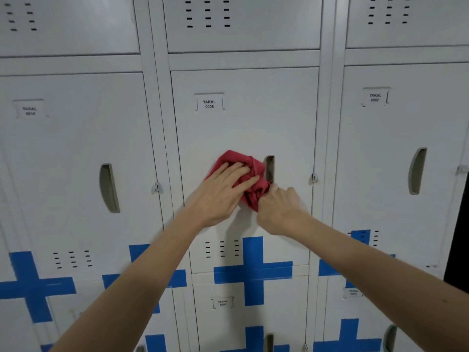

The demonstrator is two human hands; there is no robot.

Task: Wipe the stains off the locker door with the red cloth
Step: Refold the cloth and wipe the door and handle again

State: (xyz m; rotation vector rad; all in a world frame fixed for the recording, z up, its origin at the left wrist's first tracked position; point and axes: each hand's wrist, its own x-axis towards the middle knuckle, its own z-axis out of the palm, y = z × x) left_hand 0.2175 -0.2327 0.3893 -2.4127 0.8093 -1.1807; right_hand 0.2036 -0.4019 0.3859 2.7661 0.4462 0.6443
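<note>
A crumpled red cloth [250, 171] is pressed against the grey locker door [243, 128] labelled YAKAL 0006, just left of the door's recessed handle [269, 168]. My left hand [223, 191] lies flat on the cloth with fingers spread over it. My right hand [279, 209] pinches the cloth's lower right corner below the handle. A faint yellowish smear shows on the door above the cloth; I cannot make out other stains.
Neighbouring locker doors [76, 161] stand left and right with their own handles and labels. Blue tape crosses [253, 270] mark the lower doors. Vent slots [222, 248] sit under my hands. A hasp [314, 177] sticks out at the door's right edge.
</note>
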